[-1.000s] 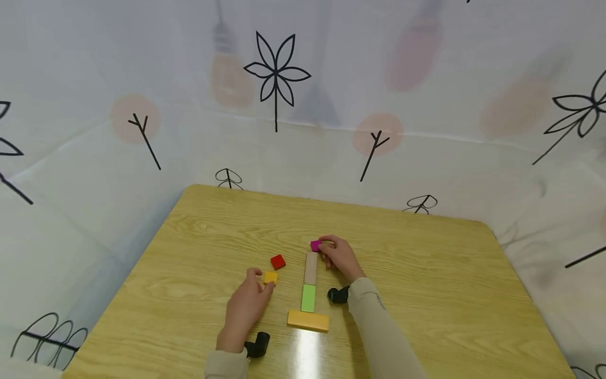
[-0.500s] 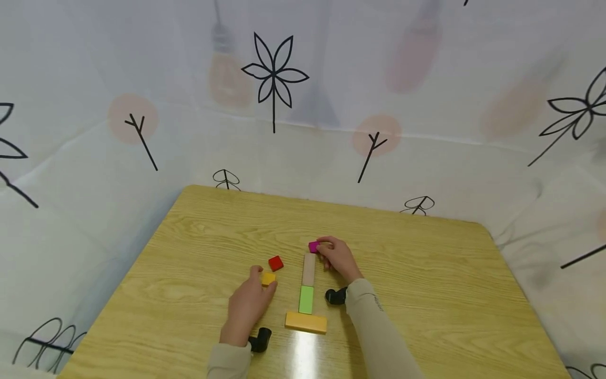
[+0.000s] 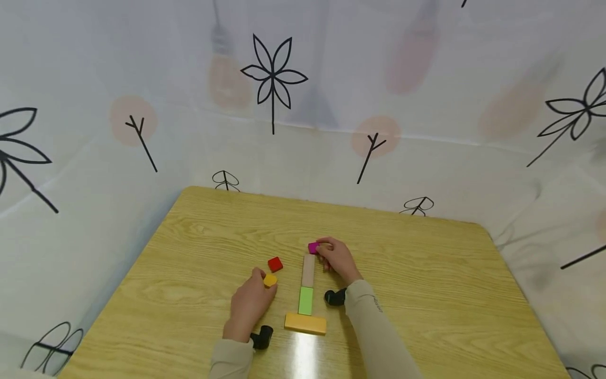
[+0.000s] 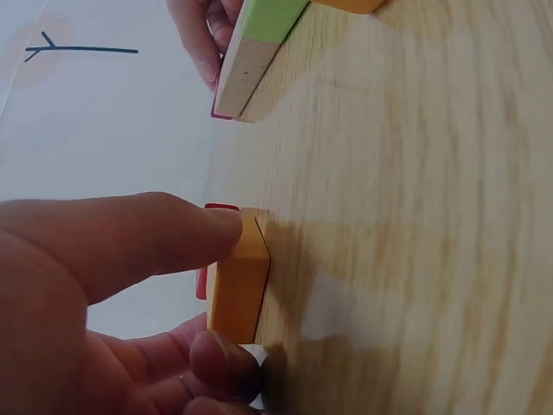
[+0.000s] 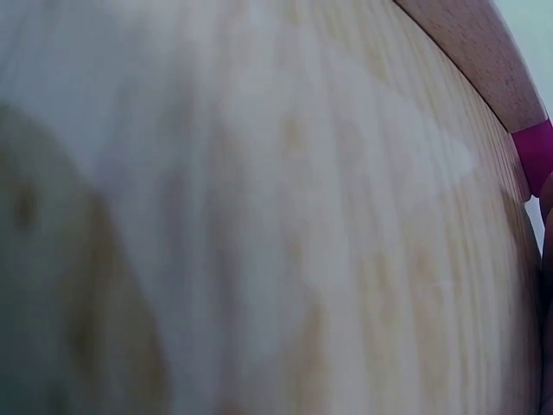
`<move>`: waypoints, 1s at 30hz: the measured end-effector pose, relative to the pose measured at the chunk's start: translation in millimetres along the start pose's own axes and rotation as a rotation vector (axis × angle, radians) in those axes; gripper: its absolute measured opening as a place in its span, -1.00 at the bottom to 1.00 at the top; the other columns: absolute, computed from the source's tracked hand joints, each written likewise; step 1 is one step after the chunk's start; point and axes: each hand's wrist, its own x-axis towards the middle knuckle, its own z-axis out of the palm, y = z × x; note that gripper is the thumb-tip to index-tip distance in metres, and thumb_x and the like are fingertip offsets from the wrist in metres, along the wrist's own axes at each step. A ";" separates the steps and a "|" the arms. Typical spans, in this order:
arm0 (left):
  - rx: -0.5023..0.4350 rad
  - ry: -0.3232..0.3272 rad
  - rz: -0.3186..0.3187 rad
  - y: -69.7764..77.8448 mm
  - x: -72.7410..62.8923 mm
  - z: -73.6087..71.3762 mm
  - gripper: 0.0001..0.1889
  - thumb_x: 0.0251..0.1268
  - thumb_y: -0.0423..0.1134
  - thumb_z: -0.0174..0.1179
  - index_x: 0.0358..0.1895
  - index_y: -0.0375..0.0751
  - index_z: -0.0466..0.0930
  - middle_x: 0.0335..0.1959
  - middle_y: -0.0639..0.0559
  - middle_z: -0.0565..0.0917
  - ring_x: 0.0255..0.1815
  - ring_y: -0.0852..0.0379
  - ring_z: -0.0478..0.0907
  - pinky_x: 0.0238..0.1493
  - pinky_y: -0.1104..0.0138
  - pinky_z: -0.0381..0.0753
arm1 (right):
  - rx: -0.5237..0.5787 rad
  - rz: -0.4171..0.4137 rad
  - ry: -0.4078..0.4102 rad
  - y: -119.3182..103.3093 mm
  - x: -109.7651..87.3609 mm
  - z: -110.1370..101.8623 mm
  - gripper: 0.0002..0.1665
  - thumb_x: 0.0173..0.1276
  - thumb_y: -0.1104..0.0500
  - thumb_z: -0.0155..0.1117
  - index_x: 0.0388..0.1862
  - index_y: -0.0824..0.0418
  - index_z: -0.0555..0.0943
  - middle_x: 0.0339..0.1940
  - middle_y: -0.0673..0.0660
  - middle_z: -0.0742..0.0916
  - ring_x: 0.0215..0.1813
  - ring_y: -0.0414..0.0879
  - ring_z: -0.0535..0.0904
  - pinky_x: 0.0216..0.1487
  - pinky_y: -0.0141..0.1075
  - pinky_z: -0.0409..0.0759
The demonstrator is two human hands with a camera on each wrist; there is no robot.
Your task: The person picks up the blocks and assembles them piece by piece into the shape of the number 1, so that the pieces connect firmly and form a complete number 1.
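1. At the far end of the row, your right hand (image 3: 337, 259) pinches the magenta block (image 3: 313, 248) between thumb and fingers, the gap narrowed to the block's own width. You hold it by its right side, presumably so its other end can sit against the beige block (image 3: 308, 270).
2. Toward you from there, the beige block and the green block (image 3: 305, 301) lie end to end, and the orange bar (image 3: 305, 323) lies crosswise at the near end; the tight joins look meant to keep one straight line.
3. Left of that line, your left hand (image 3: 252, 299) pinches the yellow block (image 3: 270, 280), thumb on one side and a finger opposite, a grip that seems suited to turning so small a piece. Whether it is clear of the table (image 3: 426, 268), you cannot tell.
4. Just beyond the yellow block lies the red block (image 3: 275, 264), apart from the row and within easy reach, I judge.
5. Your right forearm slants in from the lower right and reaches farther; your left comes up from the near edge, its hand angled toward the row.
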 end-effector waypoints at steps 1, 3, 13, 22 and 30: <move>0.000 -0.002 -0.001 -0.1 -0.2 0.0 -0.61 0.10 -0.01 0.16 -0.10 -0.17 0.36 -0.52 0.03 0.53 -0.65 0.11 0.36 -0.63 0.28 0.28 | 0.000 0.000 0.000 -0.1 0.0 0.0 -0.63 0.28 0.07 0.13 0.05 0.13 0.48 -0.64 0.16 0.58 -0.76 -0.10 0.39 -0.70 -0.31 0.38; 0.005 -0.008 -0.001 -0.4 -0.8 0.1 -0.63 0.11 -0.03 0.15 -0.12 -0.17 0.37 -0.46 0.04 0.54 -0.63 0.12 0.37 -0.61 0.29 0.29 | -0.002 0.004 -0.001 0.0 -0.2 -0.2 -0.63 0.28 0.06 0.14 0.04 0.12 0.49 -0.65 0.16 0.57 -0.77 -0.10 0.39 -0.70 -0.31 0.38; 0.003 -0.050 0.034 2.3 -5.4 -1.9 -0.66 0.07 -0.13 0.16 -0.11 -0.17 0.35 -0.44 0.06 0.49 -0.60 0.11 0.35 -0.59 0.29 0.27 | -0.003 0.001 0.009 1.7 -1.8 -2.7 -0.64 0.29 0.07 0.13 0.04 0.13 0.48 -0.63 0.17 0.59 -0.77 -0.11 0.35 -0.70 -0.31 0.37; 0.005 -0.043 0.109 0.7 -6.7 -5.5 -0.67 0.07 -0.13 0.20 -0.13 -0.18 0.38 -0.43 0.09 0.49 -0.55 0.17 0.34 -0.56 0.31 0.29 | -0.007 -0.010 0.019 5.3 -0.7 -3.7 -0.65 0.28 0.06 0.13 0.03 0.11 0.50 -0.62 0.17 0.61 -0.78 -0.13 0.31 -0.70 -0.31 0.35; -0.193 -0.092 0.077 -9.6 -8.4 -9.0 -0.62 0.10 -0.06 0.20 -0.10 -0.19 0.38 -0.55 0.08 0.42 -0.59 0.16 0.31 -0.56 0.33 0.27 | -0.023 -0.019 0.021 4.6 2.6 -3.5 -0.59 0.29 0.02 0.12 0.10 0.08 0.47 -0.64 0.16 0.62 -0.76 -0.15 0.27 -0.71 -0.35 0.24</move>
